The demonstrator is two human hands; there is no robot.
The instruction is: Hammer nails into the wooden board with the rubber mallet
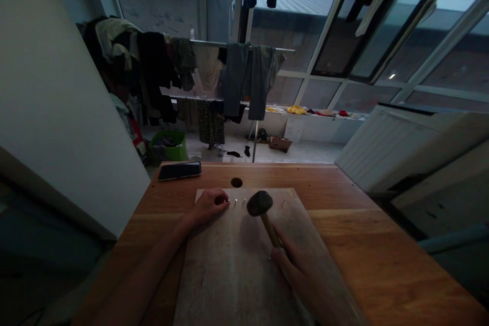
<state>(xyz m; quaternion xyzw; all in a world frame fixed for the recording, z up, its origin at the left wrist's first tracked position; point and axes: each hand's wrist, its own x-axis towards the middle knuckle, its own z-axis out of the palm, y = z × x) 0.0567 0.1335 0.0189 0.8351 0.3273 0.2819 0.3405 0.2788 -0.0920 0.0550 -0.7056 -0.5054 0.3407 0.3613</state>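
A pale wooden board (225, 265) lies on the brown table, with several small nails (236, 202) standing in a row near its far edge. My left hand (210, 205) rests at the board's far left part, thumb and forefinger pinched around a nail at the row's left end. In my right hand (290, 260) is the wooden handle of a hammer (260, 204), its dark head raised over the board to the right of the pinched nail. The hammer head hides part of the row.
A phone (179, 171) lies at the table's far left corner, and a round hole (236, 182) is beyond the board. Past the table (351, 234) stand a clothes rack (267, 50) and a green basket (179, 147). White walls flank the left.
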